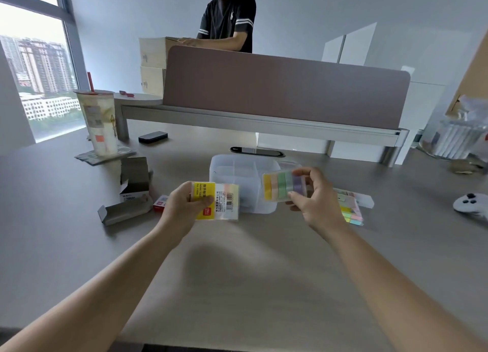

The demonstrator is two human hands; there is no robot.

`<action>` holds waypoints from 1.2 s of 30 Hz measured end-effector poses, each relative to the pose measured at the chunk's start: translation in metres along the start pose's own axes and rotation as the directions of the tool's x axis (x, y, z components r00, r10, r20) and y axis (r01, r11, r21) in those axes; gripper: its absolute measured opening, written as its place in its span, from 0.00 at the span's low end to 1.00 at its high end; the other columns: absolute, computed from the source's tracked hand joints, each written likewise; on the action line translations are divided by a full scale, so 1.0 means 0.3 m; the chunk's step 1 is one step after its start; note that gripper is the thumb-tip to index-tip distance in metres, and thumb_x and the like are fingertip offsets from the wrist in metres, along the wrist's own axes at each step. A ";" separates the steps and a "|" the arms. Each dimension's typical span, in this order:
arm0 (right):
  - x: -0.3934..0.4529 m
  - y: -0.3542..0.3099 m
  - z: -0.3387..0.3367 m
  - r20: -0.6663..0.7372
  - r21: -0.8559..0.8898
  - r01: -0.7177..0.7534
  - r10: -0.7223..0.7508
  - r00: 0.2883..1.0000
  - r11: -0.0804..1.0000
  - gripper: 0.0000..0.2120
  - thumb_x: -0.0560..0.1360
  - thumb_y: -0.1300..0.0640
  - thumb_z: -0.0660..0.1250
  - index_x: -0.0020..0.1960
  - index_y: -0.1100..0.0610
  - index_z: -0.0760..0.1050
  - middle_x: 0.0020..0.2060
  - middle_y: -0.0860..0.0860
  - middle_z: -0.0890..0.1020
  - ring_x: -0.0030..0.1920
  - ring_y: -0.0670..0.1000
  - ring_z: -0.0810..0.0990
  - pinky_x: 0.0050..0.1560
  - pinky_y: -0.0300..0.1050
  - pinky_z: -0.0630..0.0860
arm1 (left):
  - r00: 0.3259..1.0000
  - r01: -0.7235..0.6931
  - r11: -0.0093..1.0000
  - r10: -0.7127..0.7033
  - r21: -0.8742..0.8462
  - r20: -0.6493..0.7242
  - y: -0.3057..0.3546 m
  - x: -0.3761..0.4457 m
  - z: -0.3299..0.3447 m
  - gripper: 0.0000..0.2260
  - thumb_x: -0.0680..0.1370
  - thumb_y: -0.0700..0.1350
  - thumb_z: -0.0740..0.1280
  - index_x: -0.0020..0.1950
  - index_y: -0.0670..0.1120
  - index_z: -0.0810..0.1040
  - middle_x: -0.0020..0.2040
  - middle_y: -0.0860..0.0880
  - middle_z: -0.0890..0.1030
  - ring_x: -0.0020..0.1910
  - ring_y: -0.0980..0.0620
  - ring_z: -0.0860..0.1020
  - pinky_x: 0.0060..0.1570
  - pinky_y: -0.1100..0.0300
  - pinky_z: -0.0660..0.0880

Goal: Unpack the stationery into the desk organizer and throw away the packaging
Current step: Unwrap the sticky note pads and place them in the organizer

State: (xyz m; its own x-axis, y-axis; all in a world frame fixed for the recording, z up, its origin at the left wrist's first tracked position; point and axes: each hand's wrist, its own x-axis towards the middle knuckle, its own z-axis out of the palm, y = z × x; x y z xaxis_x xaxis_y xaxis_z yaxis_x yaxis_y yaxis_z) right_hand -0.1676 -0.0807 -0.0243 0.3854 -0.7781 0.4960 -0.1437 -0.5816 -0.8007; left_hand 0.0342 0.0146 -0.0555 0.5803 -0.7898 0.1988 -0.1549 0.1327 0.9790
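Observation:
My left hand (186,202) grips a clear index-tab wrapper with a yellow label (219,202), held just above the desk. My right hand (313,197) pinches a sheet of pastel index tabs (281,186) in yellow, orange, green and purple, lifted beside the wrapper. Behind both sits the translucent white desk organizer (237,168) with its compartments facing up. Another pack of coloured tabs (352,211) lies on the desk to the right of my right hand.
Opened grey cardboard boxes (132,190) and a small red box (160,203) lie at the left. A drink cup with a straw (99,121), a black phone (153,137), a white controller (471,203) and a bin with a bag (456,137) surround the work area. A person stands behind the divider (285,90).

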 end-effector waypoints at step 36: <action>0.353 -0.093 0.027 0.355 -0.643 0.131 0.142 0.924 0.755 0.28 0.68 0.70 0.62 0.65 0.54 0.65 0.60 0.58 0.73 0.48 0.53 0.71 0.51 0.50 0.75 | 0.998 0.037 0.994 -0.032 -0.102 0.058 -0.036 0.065 -0.003 0.07 0.73 0.33 0.64 0.39 0.45 0.72 0.40 0.48 0.78 0.39 0.53 0.78 0.31 0.70 0.77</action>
State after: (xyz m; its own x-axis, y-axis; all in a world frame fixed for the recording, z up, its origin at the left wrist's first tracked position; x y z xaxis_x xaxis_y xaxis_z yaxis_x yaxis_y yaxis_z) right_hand -0.1153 -0.1450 0.0479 0.6594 -0.7173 0.2252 -0.6438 -0.6934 -0.3234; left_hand 0.0478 -0.0017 -0.0620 0.5377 -0.8269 0.1648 -0.0507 0.1634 0.9853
